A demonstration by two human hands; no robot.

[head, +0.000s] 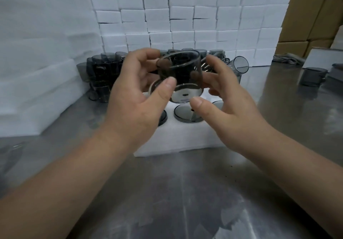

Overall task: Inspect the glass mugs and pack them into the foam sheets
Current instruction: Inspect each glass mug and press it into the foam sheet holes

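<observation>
Smoky grey glass, up in both hands: the mug [182, 75] hangs in the air right over the white foam sheet [178, 138], not yet in it. The left hand [137, 97] wraps the left wall, fingertips showing dark through the glass and thumb laid across the front near the base. The right hand [228, 97] cups the other side, thumb just under the base and fingers curled behind. Both have hold of it, and neither looks nearer than the other.

Here's the relation that matters: the mug is tilted, its thick mirror-bright base down and towards the wearer, its mouth up and away. The packed mugs [187, 113] sit base-up in the foam directly beneath, at least two of them. So I judge this one must swing its long axis over, mouth down, before it drops into a pocket. A handle seems to sit by the right fingers, but I can't be sure.

The glass is thin-walled, smooth and slippery-looking; the foam is soft, matt and slightly fuzzy. Behind it, a cluster of unpacked mugs [100, 71] waits on the brushed steel table [176, 192], backed by a wall of white foam blocks [185, 15]
</observation>
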